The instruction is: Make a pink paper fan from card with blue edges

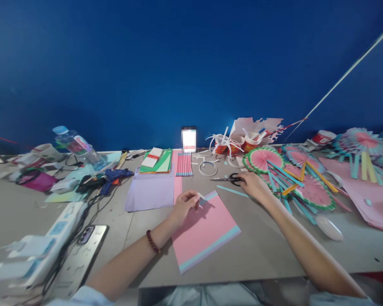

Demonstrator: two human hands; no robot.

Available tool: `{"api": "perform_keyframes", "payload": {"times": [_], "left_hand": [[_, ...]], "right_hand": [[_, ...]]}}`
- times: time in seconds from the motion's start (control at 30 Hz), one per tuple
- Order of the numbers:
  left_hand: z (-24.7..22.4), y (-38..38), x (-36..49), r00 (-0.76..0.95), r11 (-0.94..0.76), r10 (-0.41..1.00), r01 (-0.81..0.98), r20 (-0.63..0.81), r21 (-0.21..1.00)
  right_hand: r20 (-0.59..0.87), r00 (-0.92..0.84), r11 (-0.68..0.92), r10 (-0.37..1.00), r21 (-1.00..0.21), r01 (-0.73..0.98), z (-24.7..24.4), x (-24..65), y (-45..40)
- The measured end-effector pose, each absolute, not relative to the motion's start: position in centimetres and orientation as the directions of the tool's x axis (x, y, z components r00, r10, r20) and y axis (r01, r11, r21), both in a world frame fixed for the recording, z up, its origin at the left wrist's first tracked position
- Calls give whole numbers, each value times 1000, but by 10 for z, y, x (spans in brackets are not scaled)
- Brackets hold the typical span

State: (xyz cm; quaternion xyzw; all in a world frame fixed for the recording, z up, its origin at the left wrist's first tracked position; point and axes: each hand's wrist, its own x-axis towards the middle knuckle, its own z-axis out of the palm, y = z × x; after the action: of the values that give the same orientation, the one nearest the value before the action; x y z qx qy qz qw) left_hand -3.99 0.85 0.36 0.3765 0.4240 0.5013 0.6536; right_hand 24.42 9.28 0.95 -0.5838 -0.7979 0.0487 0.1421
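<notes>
A pink sheet (207, 229) with light blue strips along two edges lies at an angle near the front of the table. Over its upper left part is my left hand (188, 205), fingers pinched on a small white piece (200, 196). Farther right, my right hand (249, 183) rests at the handles of black scissors (231, 179), whose blades point left; its fingers are bent around the handle, partly hidden. A thin light blue strip (232, 191) lies between the scissors and the sheet.
Pink paper fans (263, 160) and strips crowd the right. Purple paper (151, 189), green sheets (165, 161) and pink-blue folded strips (184, 164) lie behind the sheet. A glue gun (113, 179), power strip (57, 242), phone (83, 255) and bottle (78, 144) are on the left.
</notes>
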Motion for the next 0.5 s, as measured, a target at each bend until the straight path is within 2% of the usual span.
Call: {"api": "perform_keyframes", "payload": {"times": [0.13,0.33,0.4,0.5], "left_hand": [[8,8,-40,156,236,969,-345,-193,908],[5,10,-41,149,215,974,-340,-173,915],[3,10,-41,153,207,975,-339,-163,918],[1,10,-41,155,208,975,-347,-163,915]], "right_hand": [[171,-390,423,905,-244,873,5,248,94],[25,-418,416,908,-169,894,25,243,98],[5,-380,372,925,-211,904,31,242,97],[11,-315,298,949,-350,888,35,239,94]]}}
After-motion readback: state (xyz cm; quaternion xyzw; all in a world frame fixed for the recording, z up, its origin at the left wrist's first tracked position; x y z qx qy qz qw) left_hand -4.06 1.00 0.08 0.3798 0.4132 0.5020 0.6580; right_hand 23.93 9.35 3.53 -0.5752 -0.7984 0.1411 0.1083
